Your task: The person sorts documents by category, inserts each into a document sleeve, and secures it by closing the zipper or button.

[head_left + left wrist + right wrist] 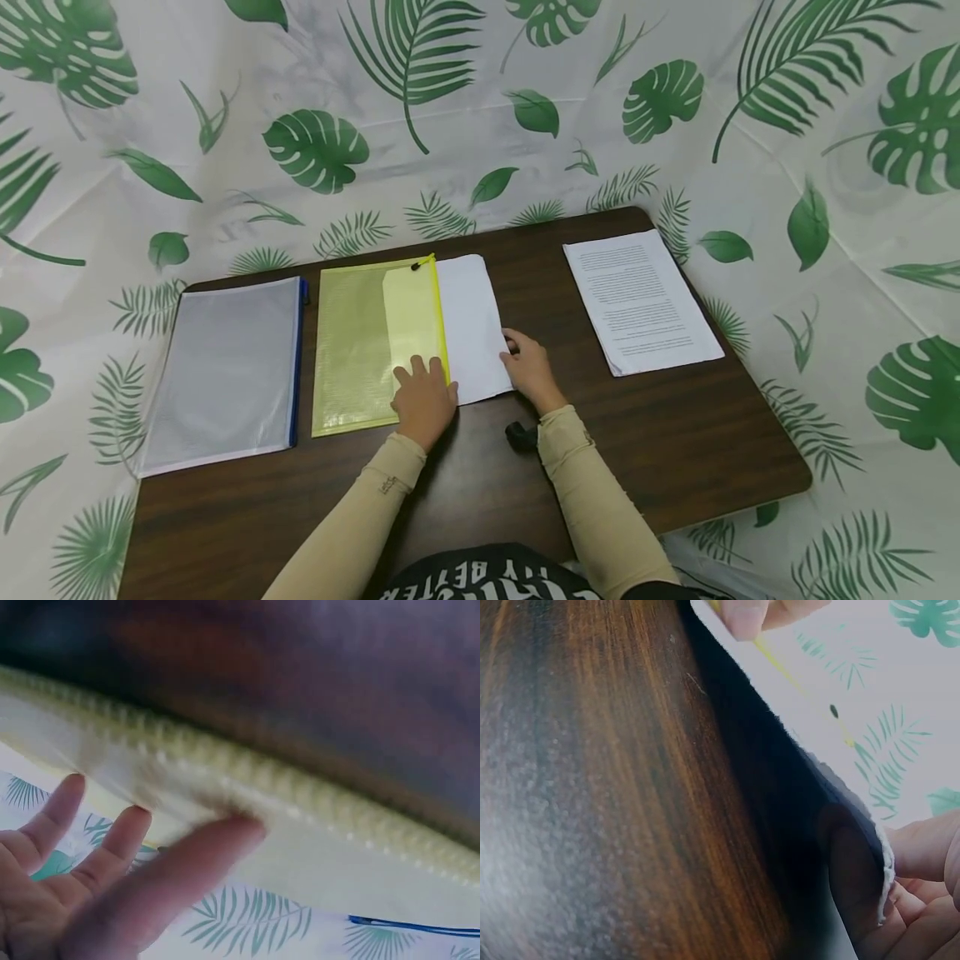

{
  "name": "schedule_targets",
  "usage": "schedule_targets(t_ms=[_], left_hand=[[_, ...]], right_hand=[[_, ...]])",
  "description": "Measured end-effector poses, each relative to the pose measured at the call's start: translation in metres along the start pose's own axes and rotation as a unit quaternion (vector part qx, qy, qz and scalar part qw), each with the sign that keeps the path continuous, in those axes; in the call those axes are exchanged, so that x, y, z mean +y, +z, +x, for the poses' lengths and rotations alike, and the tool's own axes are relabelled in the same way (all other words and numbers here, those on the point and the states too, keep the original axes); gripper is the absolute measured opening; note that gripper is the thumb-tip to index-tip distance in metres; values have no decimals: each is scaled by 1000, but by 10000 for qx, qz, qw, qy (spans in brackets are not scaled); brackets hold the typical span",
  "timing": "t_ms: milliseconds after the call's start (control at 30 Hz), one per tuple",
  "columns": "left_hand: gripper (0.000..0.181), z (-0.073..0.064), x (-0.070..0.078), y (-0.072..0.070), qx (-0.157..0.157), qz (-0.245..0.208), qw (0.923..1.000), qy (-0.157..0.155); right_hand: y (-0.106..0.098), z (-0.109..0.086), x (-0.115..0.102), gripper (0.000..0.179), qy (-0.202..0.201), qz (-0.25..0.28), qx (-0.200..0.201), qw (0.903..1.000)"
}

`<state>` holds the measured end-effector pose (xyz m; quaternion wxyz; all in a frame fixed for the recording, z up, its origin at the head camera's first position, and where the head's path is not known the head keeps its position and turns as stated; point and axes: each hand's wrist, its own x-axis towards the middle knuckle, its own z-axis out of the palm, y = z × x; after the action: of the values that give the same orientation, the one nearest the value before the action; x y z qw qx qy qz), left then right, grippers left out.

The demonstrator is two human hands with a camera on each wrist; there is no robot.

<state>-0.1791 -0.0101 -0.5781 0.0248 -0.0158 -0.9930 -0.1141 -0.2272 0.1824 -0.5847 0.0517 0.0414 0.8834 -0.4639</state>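
Note:
A translucent yellow zipper folder lies flat on the table, with white sheets of paper partly inside and partly sticking out of its right, zipper-side opening. My left hand rests on the folder's lower right part, fingers spread and fairly straight; in the left wrist view its fingertips touch the plastic. At the right edge of the sheets, my right hand pinches them between thumb and fingers. The right wrist view has that paper edge bent up between the thumb and fingers. The zipper pull is at the folder's top right corner.
Left of the yellow folder lies a clear folder with a blue zipper edge. A printed stack of paper is at the table's right. A small black object sits beside my right wrist. Leaf-patterned cloth hangs behind the brown table.

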Motion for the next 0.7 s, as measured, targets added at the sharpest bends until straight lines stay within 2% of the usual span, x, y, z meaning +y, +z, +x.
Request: schedule_targets(t_ms=[200,500,700], left_hand=[[41,1,-1,-2,276,88,9993,241],[27,2,-3,-1,252,-570,9980,40],[19,1,-3,-2,469,-685,9964,165]], right_hand=[[-1,0,0,48,-56,36,-50,10000],[-1,-2,-1,50,-64,212,-120,9997],[0,-2,-1,49,-95,617,-80,9980]])
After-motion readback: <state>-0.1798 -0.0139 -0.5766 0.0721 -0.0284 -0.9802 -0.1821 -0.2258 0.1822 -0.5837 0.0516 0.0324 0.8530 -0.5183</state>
